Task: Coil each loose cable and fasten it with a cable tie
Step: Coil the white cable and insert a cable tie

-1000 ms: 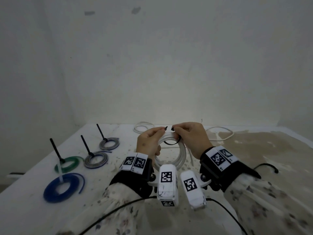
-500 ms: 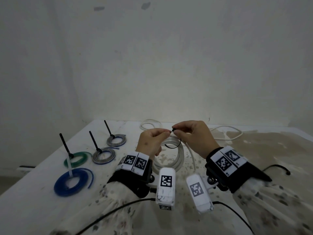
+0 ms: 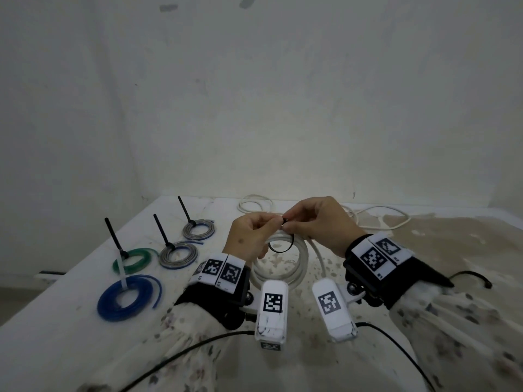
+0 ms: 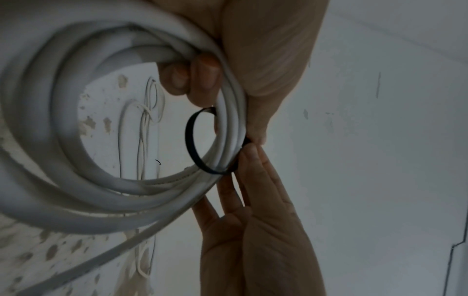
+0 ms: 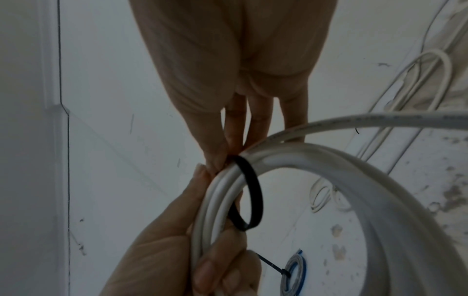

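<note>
My left hand (image 3: pixel 272 226) holds a white cable coil (image 3: pixel 283 271) upright above the table, lower fingers (image 4: pixel 200 76) curled round its strands. A black cable tie (image 3: pixel 280 248) loops loosely round the strands. My left thumb and forefinger pinch one end of the tie. My right hand (image 3: pixel 290 223) pinches the other end, and the two ends meet between the hands. The tie loop (image 4: pixel 192 140) hangs wide, well clear of the coil (image 4: pixel 63 160). The right wrist view shows the tie (image 5: pixel 254 192) crossing the coil (image 5: pixel 341 166).
Tied coils lie on the left of the table: blue (image 3: pixel 127 297), green (image 3: pixel 133 258) and two grey (image 3: pixel 178 253) (image 3: pixel 198 229). Loose white cables (image 3: pixel 377 220) sprawl at the back. A spare black tie (image 3: pixel 475 278) lies at the right. The left table edge (image 3: pixel 56 278) is near.
The two ends of the black tie were slightly apart a second ago. Now they meet between my fingertips, and the loop round the white coil is closed.
</note>
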